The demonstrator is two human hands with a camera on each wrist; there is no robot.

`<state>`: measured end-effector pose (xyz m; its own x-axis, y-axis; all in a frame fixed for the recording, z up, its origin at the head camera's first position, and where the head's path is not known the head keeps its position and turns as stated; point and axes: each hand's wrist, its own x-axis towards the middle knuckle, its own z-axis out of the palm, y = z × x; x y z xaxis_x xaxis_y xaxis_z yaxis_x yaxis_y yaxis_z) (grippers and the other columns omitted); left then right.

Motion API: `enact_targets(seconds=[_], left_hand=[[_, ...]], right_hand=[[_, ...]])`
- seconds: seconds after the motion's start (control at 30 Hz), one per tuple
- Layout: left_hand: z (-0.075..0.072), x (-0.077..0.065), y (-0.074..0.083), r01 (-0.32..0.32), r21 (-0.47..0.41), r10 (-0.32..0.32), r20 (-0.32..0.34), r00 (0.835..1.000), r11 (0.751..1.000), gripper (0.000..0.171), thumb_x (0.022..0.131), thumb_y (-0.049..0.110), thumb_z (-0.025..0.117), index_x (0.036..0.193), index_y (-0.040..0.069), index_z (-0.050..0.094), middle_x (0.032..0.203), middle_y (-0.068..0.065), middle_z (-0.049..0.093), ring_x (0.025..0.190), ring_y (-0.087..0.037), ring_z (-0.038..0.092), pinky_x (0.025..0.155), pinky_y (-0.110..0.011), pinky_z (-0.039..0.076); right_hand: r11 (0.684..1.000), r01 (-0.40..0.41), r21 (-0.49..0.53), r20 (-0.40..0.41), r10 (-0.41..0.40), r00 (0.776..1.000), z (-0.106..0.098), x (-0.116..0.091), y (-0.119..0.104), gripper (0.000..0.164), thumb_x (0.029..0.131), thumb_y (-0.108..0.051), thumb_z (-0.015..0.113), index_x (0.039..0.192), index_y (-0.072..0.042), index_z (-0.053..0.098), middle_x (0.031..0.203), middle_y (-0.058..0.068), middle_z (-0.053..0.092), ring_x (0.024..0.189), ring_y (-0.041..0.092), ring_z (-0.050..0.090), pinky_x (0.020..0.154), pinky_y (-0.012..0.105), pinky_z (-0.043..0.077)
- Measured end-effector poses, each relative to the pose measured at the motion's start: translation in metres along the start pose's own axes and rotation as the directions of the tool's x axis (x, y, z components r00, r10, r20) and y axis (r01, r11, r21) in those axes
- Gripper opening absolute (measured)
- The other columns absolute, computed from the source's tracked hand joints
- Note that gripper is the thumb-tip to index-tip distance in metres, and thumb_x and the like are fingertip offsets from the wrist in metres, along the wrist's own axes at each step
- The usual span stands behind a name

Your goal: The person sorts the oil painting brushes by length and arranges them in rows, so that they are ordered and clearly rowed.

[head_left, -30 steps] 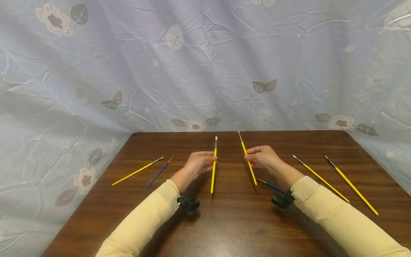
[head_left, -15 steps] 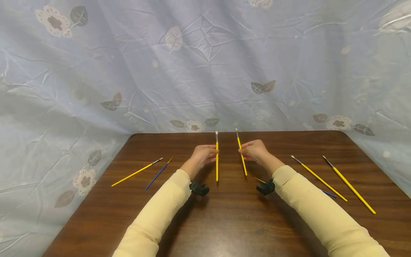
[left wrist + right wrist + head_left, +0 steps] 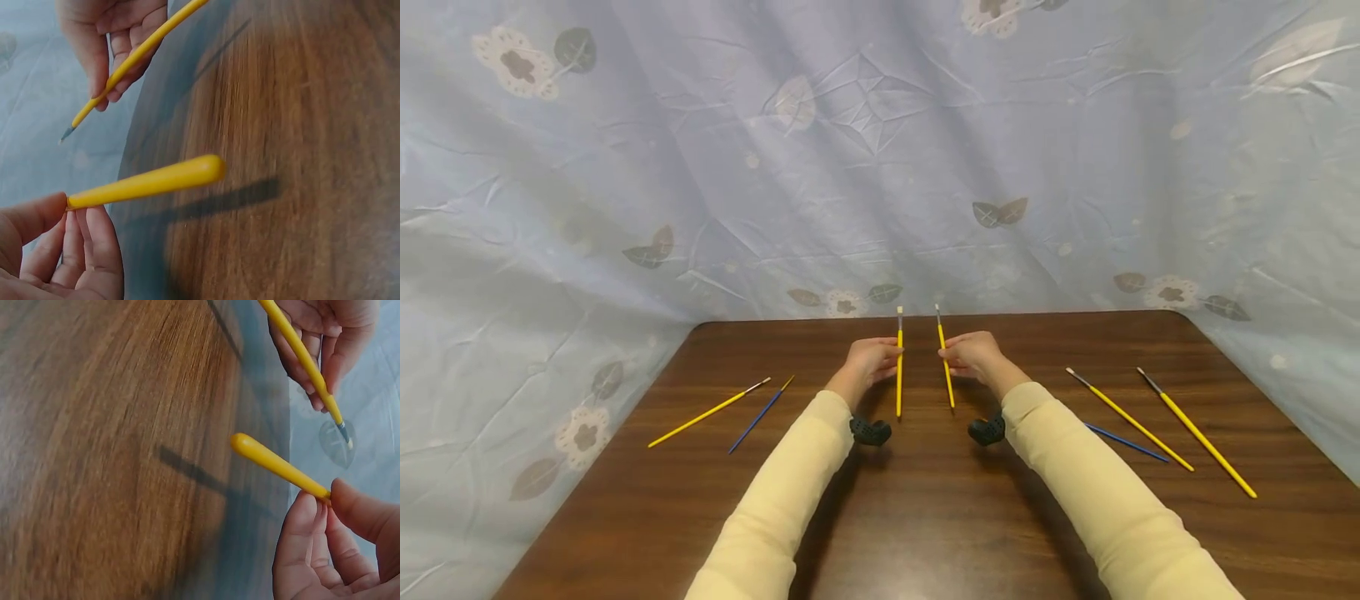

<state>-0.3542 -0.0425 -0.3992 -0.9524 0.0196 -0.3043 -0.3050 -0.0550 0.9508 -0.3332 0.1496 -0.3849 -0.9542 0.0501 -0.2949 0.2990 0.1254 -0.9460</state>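
Note:
Near the table's far edge, my left hand pinches a yellow paintbrush between thumb and fingers, its pale flat bristles pointing away. A short gap to the right, my right hand pinches a second yellow paintbrush, slightly slanted, with a thinner tip. The left wrist view shows the rounded handle end of the left brush raised above the table, its shadow below. In the right wrist view the other handle likewise casts a shadow on the wood. The two brushes stand apart, nearly parallel.
On the brown wooden table, a yellow paintbrush and a blue paintbrush lie at left. Two yellow paintbrushes and a blue paintbrush, partly behind the right sleeve, lie at right. A patterned curtain hangs behind.
Both hands have moved toward the far edge with their brushes. The right hand has also come left, narrowing the gap between the brushes, and its brush has become more upright in view.

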Motion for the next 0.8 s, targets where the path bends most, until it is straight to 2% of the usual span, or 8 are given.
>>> enact_targets(seconds=[0.23, 0.37, 0.63, 0.8], left_hand=[[-0.003, 0.011, -0.004, 0.007, 0.024, -0.007, -0.007, 1.000, 1.000, 0.031, 0.089, 0.000, 0.067, 0.120, 0.002, 0.068, 0.093, -0.007, 0.069, 0.068, -0.012, 0.059, 0.061, -0.024, 0.055], [0.000, 0.015, -0.006, -0.030, 0.044, 0.030, -0.009, 0.999, 0.999, 0.029, 0.090, 0.001, 0.067, 0.119, 0.002, 0.068, 0.097, -0.010, 0.070, 0.067, -0.013, 0.059, 0.060, -0.023, 0.055], [0.011, 0.022, -0.011, -0.121, 0.097, 0.124, -0.028, 0.992, 0.988, 0.027, 0.089, -0.004, 0.066, 0.116, -0.005, 0.067, 0.091, -0.012, 0.069, 0.066, -0.013, 0.060, 0.056, -0.021, 0.055], [0.017, 0.024, -0.014, -0.154, 0.118, 0.158, -0.025, 0.987, 0.981, 0.026, 0.089, -0.004, 0.066, 0.116, -0.006, 0.067, 0.095, -0.015, 0.070, 0.068, -0.014, 0.061, 0.058, -0.022, 0.056]], right_hand=[[0.999, -0.025, 0.028, -0.038, 0.026, 0.999, 0.006, 0.006, 0.005, 0.035, 0.088, -0.001, 0.070, 0.122, 0.006, 0.062, 0.093, 0.008, 0.063, 0.073, 0.016, 0.060, 0.070, 0.030, 0.057], [0.999, -0.019, 0.030, -0.065, 0.021, 0.998, 0.004, 0.010, 0.005, 0.035, 0.088, 0.000, 0.070, 0.122, 0.006, 0.062, 0.095, 0.009, 0.063, 0.075, 0.017, 0.060, 0.069, 0.029, 0.057], [0.999, -0.021, 0.031, -0.115, 0.025, 0.993, 0.004, 0.018, 0.002, 0.032, 0.087, 0.000, 0.071, 0.117, 0.006, 0.063, 0.095, 0.010, 0.063, 0.074, 0.017, 0.059, 0.076, 0.033, 0.057], [0.999, -0.033, 0.029, -0.118, 0.037, 0.992, 0.009, 0.023, 0.004, 0.034, 0.086, 0.000, 0.072, 0.118, 0.006, 0.063, 0.100, 0.012, 0.064, 0.076, 0.018, 0.059, 0.068, 0.029, 0.058]])
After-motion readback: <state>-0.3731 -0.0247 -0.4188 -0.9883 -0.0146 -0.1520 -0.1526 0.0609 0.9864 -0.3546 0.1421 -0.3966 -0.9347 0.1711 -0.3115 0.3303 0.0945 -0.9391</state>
